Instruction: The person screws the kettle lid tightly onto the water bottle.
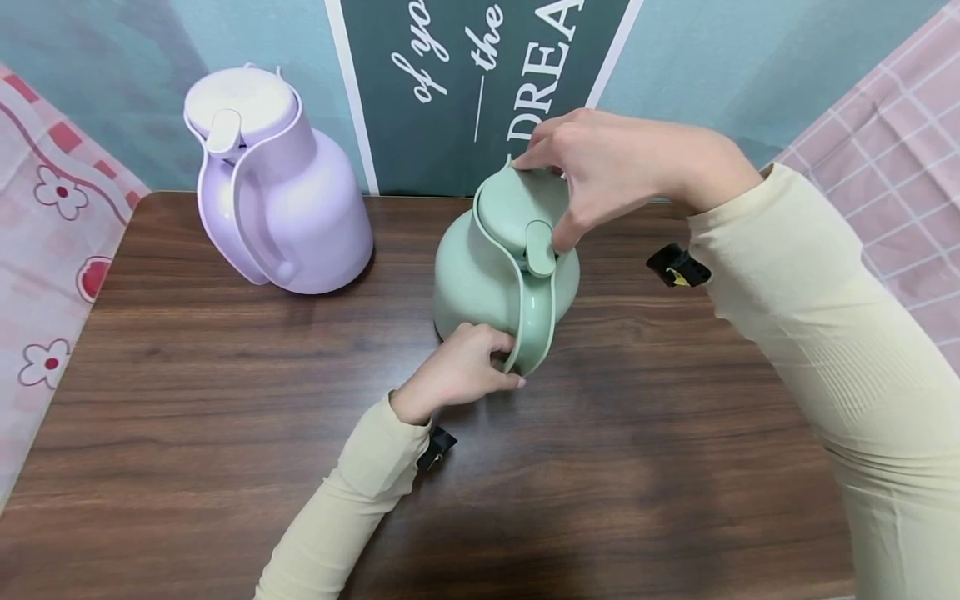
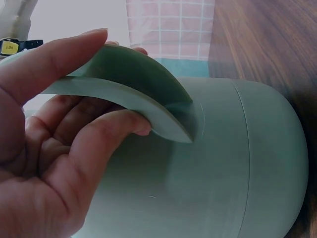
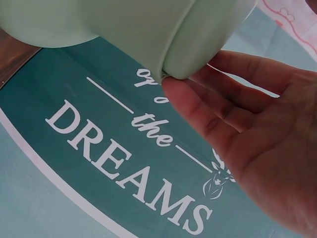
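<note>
A pale green thermos jug (image 1: 472, 283) stands on the wooden table. My left hand (image 1: 459, 364) grips the lower part of its handle (image 1: 534, 321); in the left wrist view, fingers curl around the handle's curved edge (image 2: 133, 96). My right hand (image 1: 603, 162) spans the jug's round lid (image 1: 513, 200), pinching it between the thumb, beside the lid's lever (image 1: 540, 247), and the fingertips at the far rim near the spout. The right wrist view has those fingertips right at the lid's edge (image 3: 198, 54).
A lilac thermos jug (image 1: 318, 208) of the same shape stands at the back left of the table (image 1: 225, 417). Behind the table hangs a teal cloth (image 1: 457, 158) with white lettering. Pink patterned cloth (image 1: 52, 292) borders the left side, pink checked cloth (image 1: 900, 150) the right.
</note>
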The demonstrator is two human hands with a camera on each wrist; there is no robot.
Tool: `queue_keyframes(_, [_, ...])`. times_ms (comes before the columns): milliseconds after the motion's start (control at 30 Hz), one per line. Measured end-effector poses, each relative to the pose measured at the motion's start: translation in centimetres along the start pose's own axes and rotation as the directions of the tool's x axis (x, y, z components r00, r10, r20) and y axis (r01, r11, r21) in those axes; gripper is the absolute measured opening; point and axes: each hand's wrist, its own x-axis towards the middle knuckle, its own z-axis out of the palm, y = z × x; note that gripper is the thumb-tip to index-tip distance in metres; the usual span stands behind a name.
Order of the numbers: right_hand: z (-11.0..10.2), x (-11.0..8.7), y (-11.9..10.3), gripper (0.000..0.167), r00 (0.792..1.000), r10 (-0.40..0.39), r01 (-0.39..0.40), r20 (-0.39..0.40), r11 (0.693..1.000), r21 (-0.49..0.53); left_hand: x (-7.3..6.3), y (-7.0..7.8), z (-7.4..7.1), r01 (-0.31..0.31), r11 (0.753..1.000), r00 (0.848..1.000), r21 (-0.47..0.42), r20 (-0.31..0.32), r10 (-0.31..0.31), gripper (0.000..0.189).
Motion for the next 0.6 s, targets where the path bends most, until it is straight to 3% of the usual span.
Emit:
queue_keyframes(400, [-0.17, 0.10, 0.08, 0.079, 0.997, 0.016, -0.013, 0.070, 0.999, -0.030, 0.00, 0.10, 0.14, 0.006, 1.000, 1.000, -0.017, -0.017, -0.006, 0.024])
queue_keyframes(600, [-0.08, 0.10, 0.07, 0.077, 0.999, -0.013, 0.014, 0.040, 1.000, -0.024, -0.05, 0.07, 0.08, 0.004, 1.000, 1.000, -0.013, -0.020, -0.005, 0.024])
